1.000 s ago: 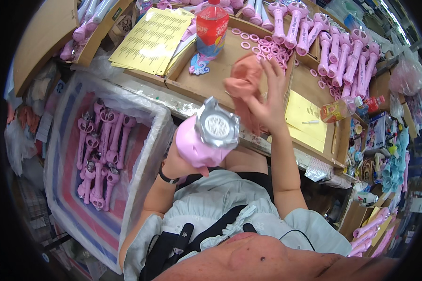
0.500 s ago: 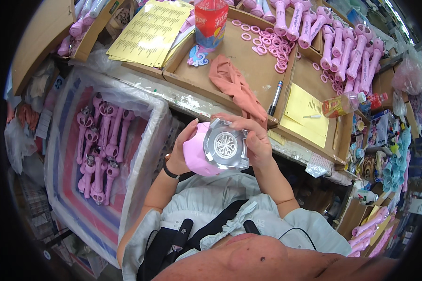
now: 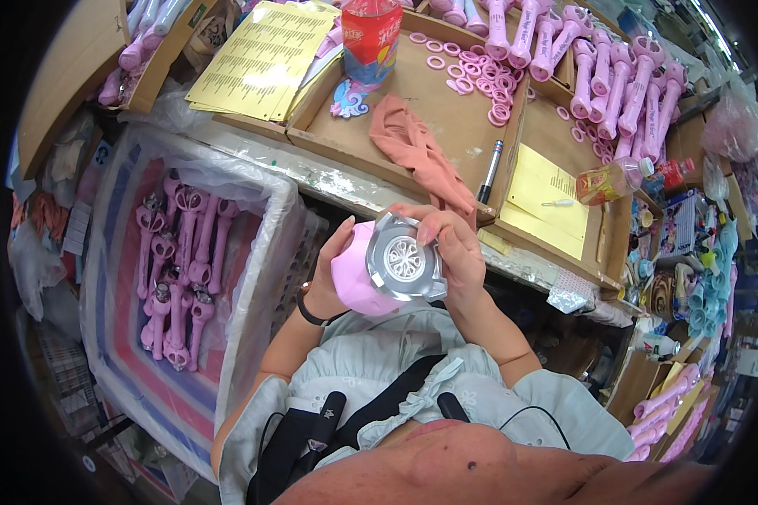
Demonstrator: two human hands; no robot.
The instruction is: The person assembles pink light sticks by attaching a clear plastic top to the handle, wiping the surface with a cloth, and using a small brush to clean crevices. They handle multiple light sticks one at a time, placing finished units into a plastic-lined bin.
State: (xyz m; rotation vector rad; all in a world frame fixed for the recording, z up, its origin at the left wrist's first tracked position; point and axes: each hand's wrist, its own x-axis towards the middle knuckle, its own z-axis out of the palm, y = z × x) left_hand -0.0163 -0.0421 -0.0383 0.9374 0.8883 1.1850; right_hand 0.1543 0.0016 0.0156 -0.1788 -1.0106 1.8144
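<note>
In front of my chest I hold a pink rounded plastic housing [image 3: 355,284] with a clear and silver round cover [image 3: 384,280] on its right side. At the cover's middle is a disc with a white flower-like pattern [image 3: 405,258]. My left hand [image 3: 325,282] is closed around the pink side, thumb at the top. My right hand [image 3: 457,257] grips the cover's right rim, its fingertips over the upper right edge. I cannot tell whether the cover is fixed to the housing.
Left stands a plastic-lined striped bin [image 3: 288,202] with several pink wands [image 3: 177,278]. Ahead, a shallow cardboard tray [image 3: 446,109] holds pink rings [image 3: 490,84], a salmon cloth [image 3: 413,151] and a marker [image 3: 490,172]. A red-labelled bottle [image 3: 370,38] and yellow sheets [image 3: 257,59] are beyond; more pink wands [image 3: 640,93] lie right.
My right fingers have shifted on the upper right of the cover, bending in over its rim. My left hand keeps its hold on the pink housing. The whole view has shifted slightly.
</note>
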